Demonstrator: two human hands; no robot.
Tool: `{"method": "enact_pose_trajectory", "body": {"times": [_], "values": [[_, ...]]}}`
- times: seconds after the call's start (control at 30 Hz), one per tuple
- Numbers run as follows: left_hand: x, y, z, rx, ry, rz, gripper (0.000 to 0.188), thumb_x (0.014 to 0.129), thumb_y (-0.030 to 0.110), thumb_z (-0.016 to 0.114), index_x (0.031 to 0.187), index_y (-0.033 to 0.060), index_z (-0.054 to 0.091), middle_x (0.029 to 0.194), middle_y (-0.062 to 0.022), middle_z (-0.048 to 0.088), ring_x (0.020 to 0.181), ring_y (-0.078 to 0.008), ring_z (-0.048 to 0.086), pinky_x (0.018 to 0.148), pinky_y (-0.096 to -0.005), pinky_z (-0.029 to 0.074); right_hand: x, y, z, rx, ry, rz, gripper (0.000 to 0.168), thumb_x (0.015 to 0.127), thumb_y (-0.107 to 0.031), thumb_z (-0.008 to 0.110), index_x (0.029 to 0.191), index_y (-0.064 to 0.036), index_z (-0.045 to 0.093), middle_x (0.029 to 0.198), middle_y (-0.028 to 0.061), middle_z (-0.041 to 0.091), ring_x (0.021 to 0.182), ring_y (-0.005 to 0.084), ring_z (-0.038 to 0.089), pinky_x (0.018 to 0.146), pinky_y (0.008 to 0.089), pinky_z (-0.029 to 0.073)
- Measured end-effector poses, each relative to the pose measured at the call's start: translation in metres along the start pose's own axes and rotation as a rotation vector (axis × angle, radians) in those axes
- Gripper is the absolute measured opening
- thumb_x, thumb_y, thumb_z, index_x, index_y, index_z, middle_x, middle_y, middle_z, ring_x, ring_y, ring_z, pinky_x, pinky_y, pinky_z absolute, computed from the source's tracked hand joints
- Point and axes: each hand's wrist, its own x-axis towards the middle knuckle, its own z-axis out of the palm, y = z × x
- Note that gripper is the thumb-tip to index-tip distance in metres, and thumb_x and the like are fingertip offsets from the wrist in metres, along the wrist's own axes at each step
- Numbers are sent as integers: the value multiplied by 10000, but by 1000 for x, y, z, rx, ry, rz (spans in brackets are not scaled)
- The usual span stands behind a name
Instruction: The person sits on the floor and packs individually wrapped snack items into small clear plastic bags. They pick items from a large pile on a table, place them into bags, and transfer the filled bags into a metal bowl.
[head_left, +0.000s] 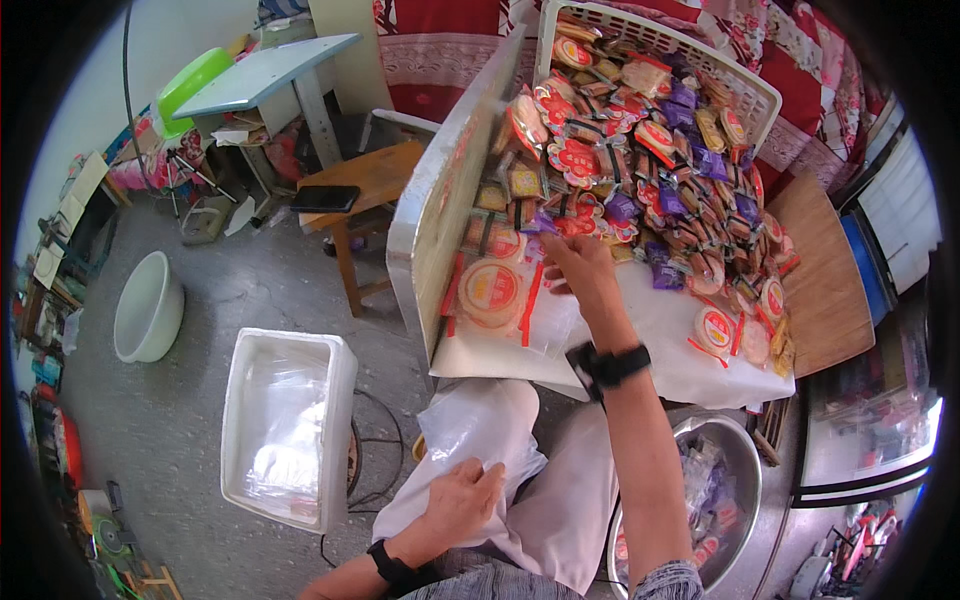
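Note:
My left hand (463, 496) rests above my lap, its fingers closed on a clear plastic bag (457, 435) that spreads over my light trousers. On the white-covered table, my right hand (585, 270) reaches to the near left edge of a heap of wrapped snacks (637, 172). Its fingertips are beside a purple packet (541, 222); whether they grip anything is unclear. Just left of that hand lies a large round cracker in a clear, red-edged wrapper (491, 294). Purple, red and brown small packets fill the heap, which spills from a tipped white plastic basket (750, 90).
An upright board (442, 195) walls the table's left side. A white foam box (341, 420) with clear plastic bags stands on the floor at left. At lower right, a metal basin (750, 510) holds packets. A phone (325, 199) lies on a wooden stool (390, 169).

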Motion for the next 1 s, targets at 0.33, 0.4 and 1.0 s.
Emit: {"method": "enact_pose_trajectory", "body": {"times": [0.33,0.4,1.0], "values": [[-6,0,-3,15,-75,-7,264,818,140,654,1076,105,614,751,-75,503,649,-263,583,506,-396,446,75,25,36,223,188,57,194,755,-179,739,715,-18,640,580,18,549,443,109,457,391,265,331],[-6,0,-4,12,-63,-39,283,818,127,641,1095,90,598,768,-91,524,665,-290,587,525,-411,453,54,27,19,325,131,63,162,743,-160,729,756,-21,646,587,0,521,448,101,433,389,256,317],[5,22,11,-63,125,-51,91,786,19,665,844,29,596,690,-135,580,529,-317,578,482,-394,434,-305,92,-19,-47,40,-52,163,882,-91,647,973,4,551,719,13,603,582,34,529,474,210,410]]}}
